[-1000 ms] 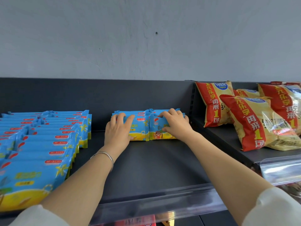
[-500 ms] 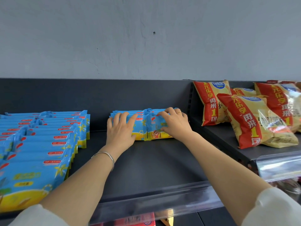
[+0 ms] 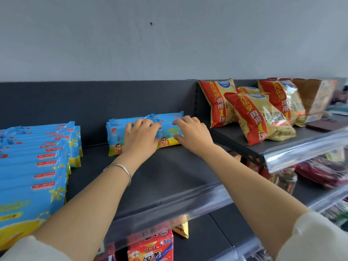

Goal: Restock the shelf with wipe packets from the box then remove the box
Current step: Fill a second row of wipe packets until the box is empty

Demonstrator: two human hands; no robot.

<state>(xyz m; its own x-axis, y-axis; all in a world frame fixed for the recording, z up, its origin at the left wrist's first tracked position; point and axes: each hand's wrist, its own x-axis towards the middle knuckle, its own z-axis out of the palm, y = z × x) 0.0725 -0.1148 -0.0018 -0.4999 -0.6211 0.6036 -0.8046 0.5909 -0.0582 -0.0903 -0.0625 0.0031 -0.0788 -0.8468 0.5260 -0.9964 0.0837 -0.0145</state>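
Observation:
Two short rows of blue wipe packets stand side by side against the back panel of the dark shelf. My left hand lies over the seam between the two rows, fingers spread over their tops. On the right row rests my right hand, fingers on top and thumb against the front face. Neither hand lifts a packet. A long bank of the same blue wipe packets fills the shelf's left side. A brown cardboard box stands at the far right on the neighbouring shelf.
Yellow-and-red snack bags sit on the raised shelf to the right. A clear plastic price rail runs along the shelf's front edge. Red cartons stand on the shelf below. A grey wall rises behind.
My left hand has slid right along the packets to the seam between the rows. My right hand has stayed on the right row. The view has turned right, showing the box.

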